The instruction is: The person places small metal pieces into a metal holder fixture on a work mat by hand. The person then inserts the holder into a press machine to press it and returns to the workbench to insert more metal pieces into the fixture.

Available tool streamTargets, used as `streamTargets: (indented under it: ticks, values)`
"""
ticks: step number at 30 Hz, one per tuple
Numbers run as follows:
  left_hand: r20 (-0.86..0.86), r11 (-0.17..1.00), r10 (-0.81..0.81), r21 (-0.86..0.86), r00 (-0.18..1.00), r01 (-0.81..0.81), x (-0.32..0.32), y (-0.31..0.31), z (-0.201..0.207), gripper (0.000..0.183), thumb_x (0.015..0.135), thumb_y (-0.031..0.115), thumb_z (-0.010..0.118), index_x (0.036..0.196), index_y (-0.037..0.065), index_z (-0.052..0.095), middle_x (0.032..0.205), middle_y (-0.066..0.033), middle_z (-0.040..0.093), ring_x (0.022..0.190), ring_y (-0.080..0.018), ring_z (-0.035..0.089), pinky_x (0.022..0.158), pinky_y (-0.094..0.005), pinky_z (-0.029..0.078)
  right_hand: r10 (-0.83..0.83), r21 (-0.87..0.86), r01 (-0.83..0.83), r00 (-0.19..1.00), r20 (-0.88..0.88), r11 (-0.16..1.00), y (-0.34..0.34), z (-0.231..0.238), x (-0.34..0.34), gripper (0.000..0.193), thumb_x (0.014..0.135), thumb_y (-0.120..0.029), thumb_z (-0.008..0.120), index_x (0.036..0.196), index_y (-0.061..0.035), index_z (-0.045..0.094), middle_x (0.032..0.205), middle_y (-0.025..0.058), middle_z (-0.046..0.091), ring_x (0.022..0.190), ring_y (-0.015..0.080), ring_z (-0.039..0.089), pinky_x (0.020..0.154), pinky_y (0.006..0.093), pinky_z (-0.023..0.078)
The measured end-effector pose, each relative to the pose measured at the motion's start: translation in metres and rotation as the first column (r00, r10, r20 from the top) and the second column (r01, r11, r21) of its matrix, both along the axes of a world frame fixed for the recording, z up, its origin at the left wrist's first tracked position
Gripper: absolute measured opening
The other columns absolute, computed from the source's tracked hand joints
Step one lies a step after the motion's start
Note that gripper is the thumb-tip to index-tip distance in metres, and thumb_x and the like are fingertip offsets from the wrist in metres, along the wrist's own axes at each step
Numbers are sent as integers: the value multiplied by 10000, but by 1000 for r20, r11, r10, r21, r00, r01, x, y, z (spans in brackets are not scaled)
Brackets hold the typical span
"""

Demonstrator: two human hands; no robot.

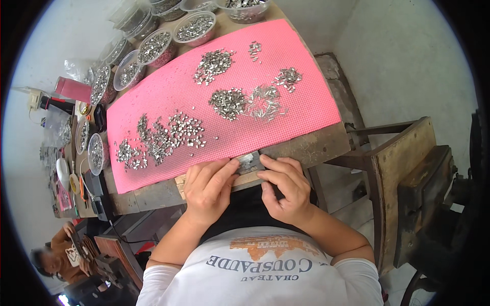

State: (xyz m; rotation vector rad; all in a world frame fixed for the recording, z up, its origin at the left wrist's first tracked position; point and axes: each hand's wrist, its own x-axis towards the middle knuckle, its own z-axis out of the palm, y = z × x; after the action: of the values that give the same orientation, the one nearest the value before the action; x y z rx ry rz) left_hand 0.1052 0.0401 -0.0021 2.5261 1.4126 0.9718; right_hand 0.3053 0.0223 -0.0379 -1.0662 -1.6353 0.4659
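Observation:
A small grey metal block (pixel 249 162) lies at the table's front edge, between my hands. My left hand (pixel 206 186) is at its left end, with fingers bent and thumb and index tips close together; whatever they pinch is too small to make out. At the block's right end rests my right hand (pixel 287 184), fingers apart and lightly curled, fingertips touching the block and the thumb held away. Beneath the block runs a pale wooden strip (pixel 246 178). Just beyond, thin silvery pins (pixel 265 103) lie beside a heap of small metal pieces (pixel 227 103) on a pink mat (pixel 240 137).
More metal pieces (pixel 158 137) are heaped at the mat's left, others (pixel 214 65) farther back. Filled plastic tubs (pixel 195 28) line the far and left edges. A wooden chair (pixel 393 168) stands at right. Another person (pixel 71 250) sits at lower left.

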Motion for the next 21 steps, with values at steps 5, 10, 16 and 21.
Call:
streamTargets:
  ticks: [5, 10, 16, 21]
  values:
    - [158, 903, 20, -427, 987, 50, -11, 20, 28, 382, 742, 95, 881, 1110, 59, 783, 959, -116, 758, 879, -296, 706, 790, -363, 544, -54, -3, 55, 992, 117, 999, 25, 11, 20, 263, 806, 21, 739, 1055, -63, 726, 963, 86, 753, 837, 253, 705, 865, 407, 479]
    - [34, 935, 166, -322, 986, -146, -23, 47, 22, 198, 786, 118, 858, 964, 48, 806, 843, -114, 711, 809, -291, 675, 734, -383, 535, -256, 90, 240, 921, 294, 967, 80, 13, 56, 157, 880, -70, 733, 1036, -74, 718, 953, 70, 724, 922, 277, 662, 851, 413, 458]
    - [-109, 922, 238, -287, 965, -260, -23, 62, 18, 143, 776, 140, 854, 891, 71, 804, 831, -93, 678, 840, -290, 646, 745, -407, 519, -216, 75, 203, 903, 372, 976, 124, 22, 68, 108, 867, -53, 741, 973, -69, 759, 937, 78, 714, 921, 279, 663, 832, 400, 477]
    - [-96, 912, 228, -327, 969, -247, -19, 65, 21, 127, 772, 160, 855, 869, 90, 812, 829, -70, 675, 836, -291, 644, 745, -405, 518, -178, 97, 150, 804, 568, 984, 131, 24, 71, 102, 834, -71, 771, 928, -56, 736, 903, 83, 669, 912, 280, 652, 815, 402, 492]
